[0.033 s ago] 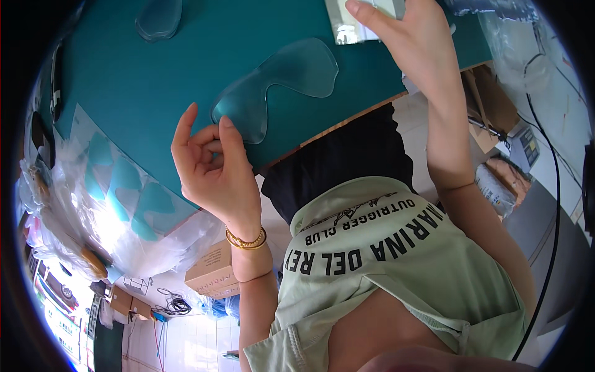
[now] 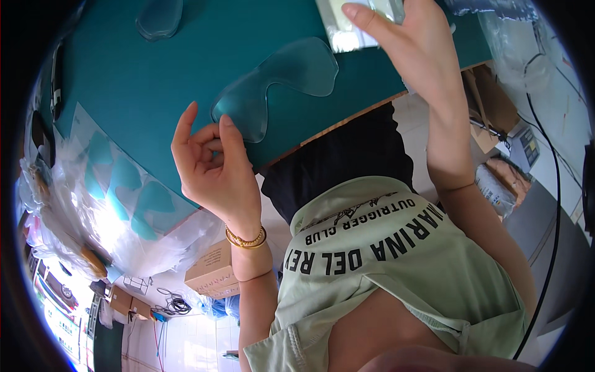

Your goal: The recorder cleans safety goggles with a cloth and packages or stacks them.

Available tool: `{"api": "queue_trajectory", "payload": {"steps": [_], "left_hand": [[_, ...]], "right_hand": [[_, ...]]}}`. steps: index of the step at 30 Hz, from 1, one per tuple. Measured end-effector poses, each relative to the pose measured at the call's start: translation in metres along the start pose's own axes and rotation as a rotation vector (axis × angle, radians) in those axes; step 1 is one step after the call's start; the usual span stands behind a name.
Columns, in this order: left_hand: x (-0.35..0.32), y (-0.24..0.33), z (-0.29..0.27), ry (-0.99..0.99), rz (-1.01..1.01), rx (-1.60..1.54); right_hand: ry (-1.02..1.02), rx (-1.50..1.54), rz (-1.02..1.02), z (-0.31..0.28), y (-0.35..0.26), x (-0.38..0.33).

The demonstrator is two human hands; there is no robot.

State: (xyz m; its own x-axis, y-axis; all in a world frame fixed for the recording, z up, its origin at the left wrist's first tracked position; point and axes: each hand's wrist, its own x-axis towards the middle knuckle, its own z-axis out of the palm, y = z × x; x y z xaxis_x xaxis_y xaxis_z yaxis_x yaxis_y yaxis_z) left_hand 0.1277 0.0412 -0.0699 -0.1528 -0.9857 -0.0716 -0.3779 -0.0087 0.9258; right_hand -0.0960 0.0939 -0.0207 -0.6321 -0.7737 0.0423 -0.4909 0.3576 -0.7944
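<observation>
A clear goggle-shaped lens sheet (image 2: 297,65) with a curved nose cutout lies on the green tabletop, in front of me. By its left end is my left hand (image 2: 211,164), palm turned up. Its thumb overlaps the lens edge in view, its index finger stretches out and the other fingers are loosely curled; nothing shows gripped in it. At the upper right my right hand (image 2: 418,46) holds a shiny clear packet (image 2: 353,37) with something pale inside, thumb on top. The fingers beneath are hidden, and the packet's far end is cut off by the picture edge.
Another clear lens piece (image 2: 158,22) lies at the far left of the green table (image 2: 142,93). Clear plastic bags (image 2: 167,248) and a sheet with teal shapes (image 2: 118,180) are at the left edge. A cardboard box (image 2: 214,273) stands below. A black cable (image 2: 548,266) hangs at right.
My right hand has shifted the packet slightly left and a little nearer to me. My left hand and the goggle-shaped lens sheet have hardly moved.
</observation>
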Motion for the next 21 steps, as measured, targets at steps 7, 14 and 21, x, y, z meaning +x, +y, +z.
{"api": "queue_trajectory", "payload": {"steps": [7, 14, 21], "left_hand": [[0.000, 0.002, 0.001, 0.012, 0.012, 0.048], [0.001, 0.000, 0.003, -0.004, -0.013, 0.014], [0.005, 0.007, -0.006, -0.032, 0.026, -0.062]], "right_hand": [[-0.397, -0.211, 0.139, 0.016, -0.028, -0.027], [-0.167, -0.349, -0.084, -0.011, 0.010, -0.032], [-0.259, -0.114, 0.061, 0.003, 0.002, -0.038]]}}
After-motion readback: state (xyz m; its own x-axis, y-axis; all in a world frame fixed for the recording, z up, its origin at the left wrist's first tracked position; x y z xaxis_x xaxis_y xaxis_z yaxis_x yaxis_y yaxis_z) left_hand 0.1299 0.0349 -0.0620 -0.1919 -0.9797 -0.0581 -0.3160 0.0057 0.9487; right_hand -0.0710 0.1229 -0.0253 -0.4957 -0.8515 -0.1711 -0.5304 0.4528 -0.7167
